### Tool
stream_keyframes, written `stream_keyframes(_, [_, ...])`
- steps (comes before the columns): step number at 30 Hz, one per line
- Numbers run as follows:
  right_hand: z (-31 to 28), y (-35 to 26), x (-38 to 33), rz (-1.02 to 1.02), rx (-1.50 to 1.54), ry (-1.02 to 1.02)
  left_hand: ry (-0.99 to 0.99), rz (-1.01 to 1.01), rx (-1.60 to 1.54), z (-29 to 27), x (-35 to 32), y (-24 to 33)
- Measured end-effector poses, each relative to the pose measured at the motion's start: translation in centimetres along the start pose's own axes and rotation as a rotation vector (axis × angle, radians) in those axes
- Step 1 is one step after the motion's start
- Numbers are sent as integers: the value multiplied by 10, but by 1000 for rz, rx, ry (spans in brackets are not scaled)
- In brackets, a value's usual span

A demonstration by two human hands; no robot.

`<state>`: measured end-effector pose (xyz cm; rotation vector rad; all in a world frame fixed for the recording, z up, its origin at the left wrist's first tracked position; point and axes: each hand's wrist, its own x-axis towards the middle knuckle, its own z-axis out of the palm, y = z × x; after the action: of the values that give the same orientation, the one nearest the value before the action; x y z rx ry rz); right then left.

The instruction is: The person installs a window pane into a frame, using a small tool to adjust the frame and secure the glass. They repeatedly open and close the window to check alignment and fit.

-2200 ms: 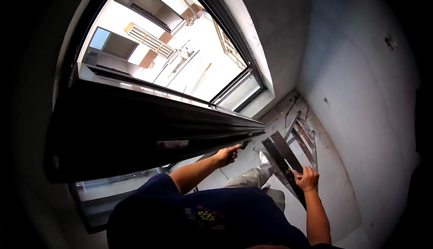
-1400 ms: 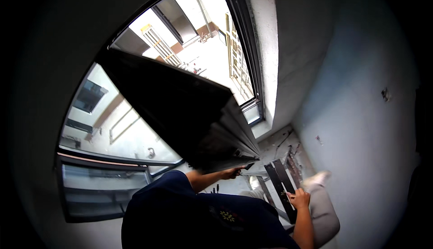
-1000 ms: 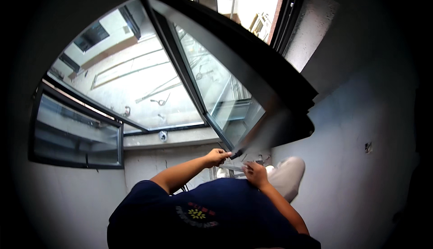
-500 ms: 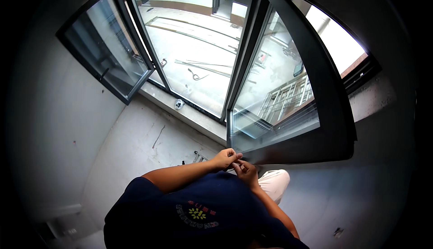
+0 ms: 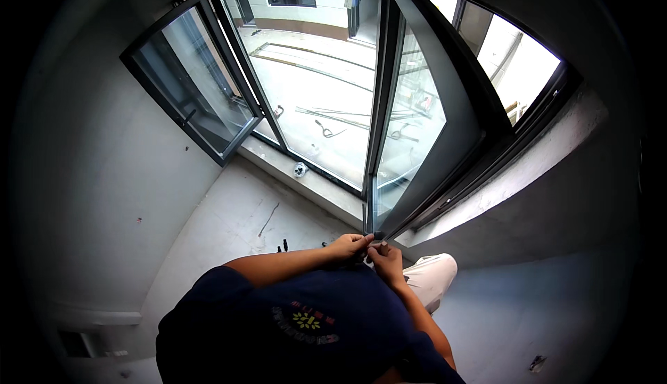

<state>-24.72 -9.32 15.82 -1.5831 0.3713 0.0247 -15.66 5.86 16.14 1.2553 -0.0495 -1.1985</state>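
Small dark piece [image 5: 379, 235] sits pinched in the left hand [image 5: 351, 246], open window sash [image 5: 462, 130] just beyond. The right hand [image 5: 388, 259], apart moments ago, now joins it, seemingly for two-handed work; its grip is unclear.

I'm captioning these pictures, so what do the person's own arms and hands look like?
The left hand and right hand are both gloveless. The forearms are bare, with no cables or straps visible. The sleeves are short and dark navy, on a shirt with a yellow petal-like emblem.
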Motion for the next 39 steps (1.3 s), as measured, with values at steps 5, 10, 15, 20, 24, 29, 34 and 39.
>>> stream_keyframes(5, [-1, -25, -9, -96, -141, 103, 34, 181, 82, 3, 10, -10])
stream_keyframes(10, [-1, -31, -15, 29, 24, 201, 22, 104, -170, 3, 2, -8])
stream_keyframes(15, [-2, -35, -8, 156, 229, 164, 56, 54, -303, 7, -14, 9])
stream_keyframes(20, [2, -39, -5, 156, 327, 125, 74, 91, -234, 6, -18, 14])
stream_keyframes(24, [4, -45, -5, 62, 207, 130, 67, 97, -288, 5, -19, 18])
stream_keyframes(29, [7, -42, -6, -107, 89, 131, 79, 95, -295, 4, -15, 11])
stream_keyframes(34, [8, -42, -4, -22, 131, 161, 84, 99, -292, 3, -13, 6])
stream_keyframes(39, [11, -33, 1, 41, 126, 63, 69, 116, -345, 4, -16, 10])
